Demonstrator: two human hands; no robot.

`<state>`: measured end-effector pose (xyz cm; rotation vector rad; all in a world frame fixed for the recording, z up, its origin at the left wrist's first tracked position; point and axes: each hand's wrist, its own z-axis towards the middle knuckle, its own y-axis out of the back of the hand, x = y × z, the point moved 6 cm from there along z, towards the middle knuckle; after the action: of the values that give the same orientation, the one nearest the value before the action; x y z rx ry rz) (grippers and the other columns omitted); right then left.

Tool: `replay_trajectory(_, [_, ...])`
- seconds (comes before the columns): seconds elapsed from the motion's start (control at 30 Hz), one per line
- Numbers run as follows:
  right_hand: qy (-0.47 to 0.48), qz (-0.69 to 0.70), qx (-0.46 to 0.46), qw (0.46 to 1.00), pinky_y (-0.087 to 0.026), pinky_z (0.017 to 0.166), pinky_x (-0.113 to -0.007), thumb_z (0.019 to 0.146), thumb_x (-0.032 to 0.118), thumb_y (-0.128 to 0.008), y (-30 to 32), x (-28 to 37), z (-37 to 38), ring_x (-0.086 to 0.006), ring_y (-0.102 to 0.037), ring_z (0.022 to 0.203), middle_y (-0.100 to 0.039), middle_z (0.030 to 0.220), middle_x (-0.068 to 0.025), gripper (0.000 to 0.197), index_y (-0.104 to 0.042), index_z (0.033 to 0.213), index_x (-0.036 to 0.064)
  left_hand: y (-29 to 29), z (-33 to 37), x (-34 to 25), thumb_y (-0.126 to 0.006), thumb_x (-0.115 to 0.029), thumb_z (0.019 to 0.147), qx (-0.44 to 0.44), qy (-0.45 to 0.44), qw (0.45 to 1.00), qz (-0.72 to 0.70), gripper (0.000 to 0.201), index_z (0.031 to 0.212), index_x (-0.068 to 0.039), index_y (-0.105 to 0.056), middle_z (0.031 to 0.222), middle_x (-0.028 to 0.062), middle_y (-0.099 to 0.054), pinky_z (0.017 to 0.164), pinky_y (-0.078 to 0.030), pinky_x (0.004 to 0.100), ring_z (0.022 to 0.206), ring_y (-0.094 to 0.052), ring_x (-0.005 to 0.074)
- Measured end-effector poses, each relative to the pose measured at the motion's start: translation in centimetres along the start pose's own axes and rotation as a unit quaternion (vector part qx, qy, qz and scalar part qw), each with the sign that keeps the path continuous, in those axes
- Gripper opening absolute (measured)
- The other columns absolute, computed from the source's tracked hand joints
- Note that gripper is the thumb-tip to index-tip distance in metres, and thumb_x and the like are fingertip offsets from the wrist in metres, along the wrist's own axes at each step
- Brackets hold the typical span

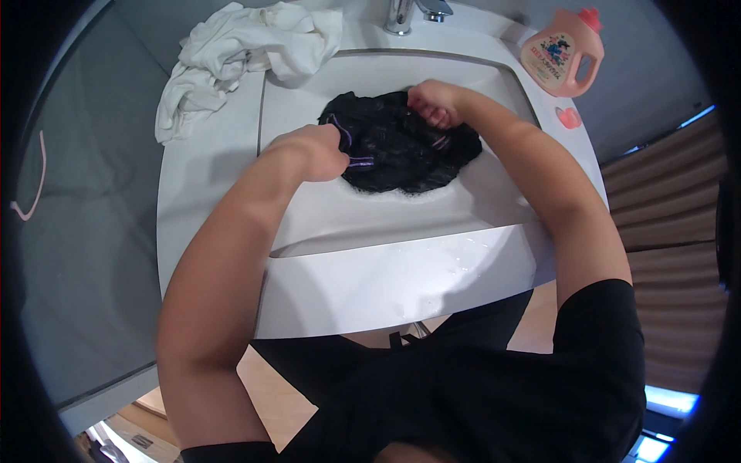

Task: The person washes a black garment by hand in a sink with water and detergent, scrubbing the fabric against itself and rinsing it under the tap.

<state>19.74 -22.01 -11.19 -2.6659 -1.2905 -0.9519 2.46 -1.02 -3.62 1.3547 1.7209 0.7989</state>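
A wet black garment (394, 154) with thin purple trim lies bunched in the white sink (370, 224), a little foam along its near edge. My left hand (312, 154) is closed on the garment's left side, by the purple-edged part. At its far right edge, my right hand (436, 104) has its fingers curled in and gripping the black cloth. The garment's exact kind cannot be made out in its crumpled state. My fingertips are partly hidden in the cloth.
White crumpled cloth (239, 58) lies on the counter at the far left. A chrome faucet (401, 17) stands behind the sink. On the right are a pink detergent bottle (557, 58) and its small pink cap (569, 117). Water drops dot the counter's front edge (432, 278).
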Motion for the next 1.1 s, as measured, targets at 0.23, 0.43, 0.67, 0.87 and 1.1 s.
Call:
replay_trajectory(0.23, [0.018, 0.008, 0.003, 1.0, -0.024, 0.035, -0.022, 0.092, 0.027, -0.056, -2.3, 1.6, -0.3, -0.0061, -0.03, 0.037, -0.035, 0.054, 0.0058, 0.032, -0.039, 0.066, 0.0192, -0.7, 0.2, -0.3, -0.063, -0.036, 0.097, 0.014, -0.087, 0.996, 0.012, 0.04, 0.104, 0.003, -0.069, 0.11, 0.0221, -0.068, 0.088, -0.053, 0.0458, 0.099, -0.066, 0.0388])
replay_trajectory(0.43, [0.037, -0.021, -0.002, 0.999, -0.024, 0.033, -0.023, 0.089, 0.021, -0.053, -5.9, 3.8, 2.0, -0.0074, -0.033, 0.037, -0.038, 0.055, 0.0035, 0.026, -0.041, 0.066, 0.0177, -1.0, -1.0, -0.4, -0.063, -0.04, 0.097, 0.029, -0.111, 0.993, 0.025, 0.052, 0.127, 0.002, -0.064, 0.139, 0.026, -0.052, 0.103, -0.048, 0.0473, 0.12, -0.059, 0.0427])
replay_trajectory(0.67, [0.082, -0.02, -0.002, 0.996, -0.022, 0.036, -0.026, 0.091, 0.027, -0.054, -7.5, 6.4, 1.9, -0.0099, -0.029, 0.037, -0.034, 0.052, 0.0049, 0.032, -0.04, 0.064, 0.0202, -1.3, -1.2, -0.8, -0.062, -0.04, 0.098, 0.086, -0.104, 0.991, 0.025, 0.057, 0.132, 0.005, -0.056, 0.13, 0.0258, -0.065, 0.101, -0.05, 0.0472, 0.12, -0.063, 0.0408])
replay_trajectory(0.87, [0.124, -0.112, -0.037, 0.985, -0.025, 0.039, -0.028, 0.088, 0.026, -0.056, -10.4, 7.7, 1.2, -0.0107, -0.033, 0.04, -0.036, 0.055, 0.0049, 0.025, -0.043, 0.067, 0.019, -1.1, -1.5, -1.1, -0.063, -0.038, 0.098, 0.078, -0.095, 0.992, 0.029, 0.054, 0.129, 0.006, -0.058, 0.126, 0.0239, -0.068, 0.098, -0.051, 0.0456, 0.117, -0.066, 0.0389])
replay_trajectory(1.1, [0.116, -0.098, 0.028, 0.988, -0.024, 0.037, -0.027, 0.089, 0.024, -0.055, -13.0, 9.1, 0.1, -0.0086, -0.034, 0.039, -0.035, 0.053, 0.0056, 0.024, -0.042, 0.069, 0.0188, -0.2, -1.4, -0.6, -0.059, -0.022, 0.095, 0.045, -0.008, 0.998, 0.049, 0.033, 0.115, 0.0, -0.072, 0.116, 0.0196, -0.074, 0.093, -0.055, 0.0451, 0.108, -0.07, 0.0356])
